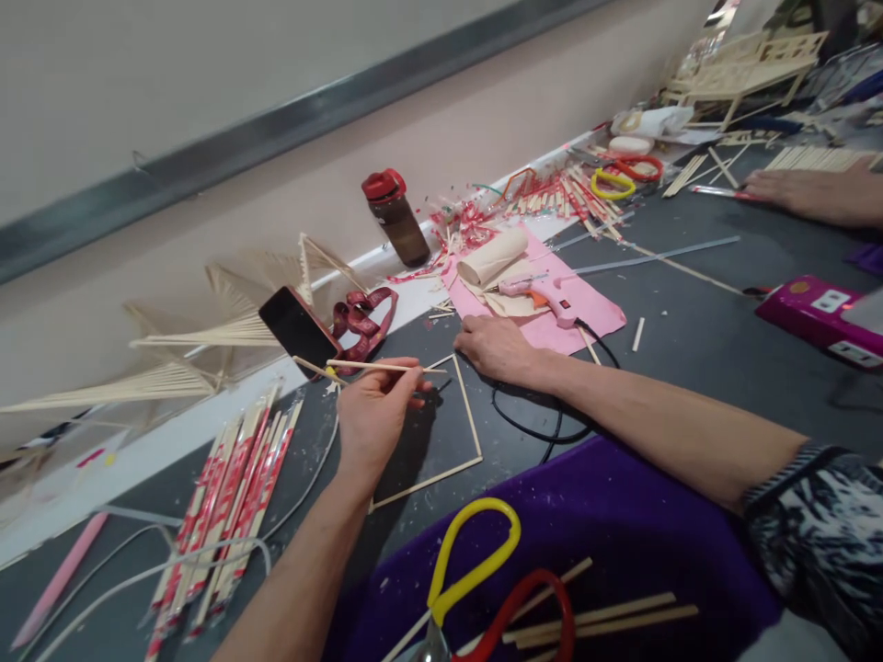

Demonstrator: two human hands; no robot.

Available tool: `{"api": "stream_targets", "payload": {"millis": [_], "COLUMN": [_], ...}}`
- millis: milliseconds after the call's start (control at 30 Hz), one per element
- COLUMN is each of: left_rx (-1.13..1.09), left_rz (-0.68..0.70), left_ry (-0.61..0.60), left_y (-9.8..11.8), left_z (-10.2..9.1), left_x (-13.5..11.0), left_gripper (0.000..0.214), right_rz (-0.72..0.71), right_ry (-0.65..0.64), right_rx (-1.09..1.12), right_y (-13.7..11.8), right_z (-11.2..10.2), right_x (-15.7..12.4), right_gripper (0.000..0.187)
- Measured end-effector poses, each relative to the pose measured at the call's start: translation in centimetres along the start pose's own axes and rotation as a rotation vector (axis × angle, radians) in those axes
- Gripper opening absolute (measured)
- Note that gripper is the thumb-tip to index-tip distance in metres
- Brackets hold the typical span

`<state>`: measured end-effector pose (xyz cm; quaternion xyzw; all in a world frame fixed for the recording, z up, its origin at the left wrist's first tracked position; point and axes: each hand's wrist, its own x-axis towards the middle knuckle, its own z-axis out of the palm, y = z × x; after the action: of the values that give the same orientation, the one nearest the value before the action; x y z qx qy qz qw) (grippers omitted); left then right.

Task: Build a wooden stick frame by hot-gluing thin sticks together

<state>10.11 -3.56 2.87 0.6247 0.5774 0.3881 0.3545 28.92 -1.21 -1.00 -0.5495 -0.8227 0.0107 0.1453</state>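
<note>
My left hand (376,414) is closed on a thin wooden chopstick (365,366), held nearly level above the table. A second stick (314,370) crosses near its left end and runs behind the hand; I cannot tell if the two are joined. Below lies an angular outline of sticks (467,405) on the dark tabletop. My right hand (497,351) rests with curled fingers by the outline's upper corner; what is under the fingertips is hidden. Just beyond it a pink glue gun (544,296) lies on a pink sheet (600,317), its black cord looping below my right wrist.
Scissors (475,561) and loose sticks lie on purple cloth (621,496) in front. Wrapped chopsticks (221,506) and a pink glue stick (62,575) lie left. A phone (296,326), a bottle (396,221) and stick models stand behind. Another person's hand (820,193) is at right.
</note>
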Motion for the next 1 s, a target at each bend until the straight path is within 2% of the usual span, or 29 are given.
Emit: {"api": "stream_targets", "payload": {"millis": [167, 400, 1000], "left_rx": [0.032, 0.043, 0.09], "left_rz": [-0.004, 0.0, 0.06], "left_ry": [0.003, -0.003, -0.023], "left_y": [-0.7, -1.5, -1.6], "left_z": [1.0, 1.4, 2.1], "left_x": [1.1, 2.2, 2.7], "left_gripper": [0.024, 0.026, 0.023], "right_rz": [0.019, 0.01, -0.041], "right_ry": [0.04, 0.04, 0.028], "right_rx": [0.055, 0.095, 0.119], "right_y": [0.3, 0.4, 0.3], "right_z": [0.4, 0.7, 0.8], "right_x": [0.0, 0.0, 0.1], "right_gripper": [0.029, 0.03, 0.027]}}
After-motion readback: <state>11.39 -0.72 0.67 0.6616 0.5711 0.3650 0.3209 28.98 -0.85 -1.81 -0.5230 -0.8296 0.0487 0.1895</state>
